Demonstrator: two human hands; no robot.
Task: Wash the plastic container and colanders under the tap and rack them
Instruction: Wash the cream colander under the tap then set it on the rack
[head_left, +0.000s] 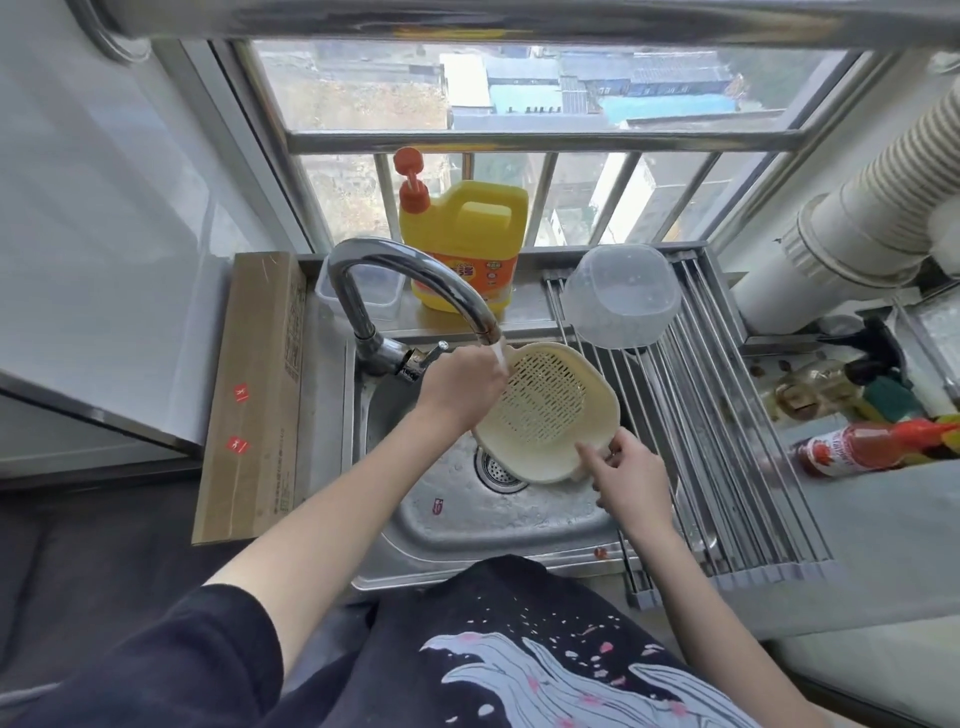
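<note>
Under the running tap (415, 291), my left hand (462, 387) grips the cream colander (545, 410) by its far rim over the sink (467, 519); my right hand (631, 475) pinches its near edge. Rinsing now; next I'd probably set it on the roll-up rack (737, 415), beside the upturned clear plastic container (621, 296).

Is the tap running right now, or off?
Running. A white stream of water falls from the tap spout onto the rim of the cream colander held over the sink.

You are standing at the sink (467, 525), the colander (545, 410) hanging over it. The rack (727, 441) is lying right, the container (621, 296) sitting on its far end.
</note>
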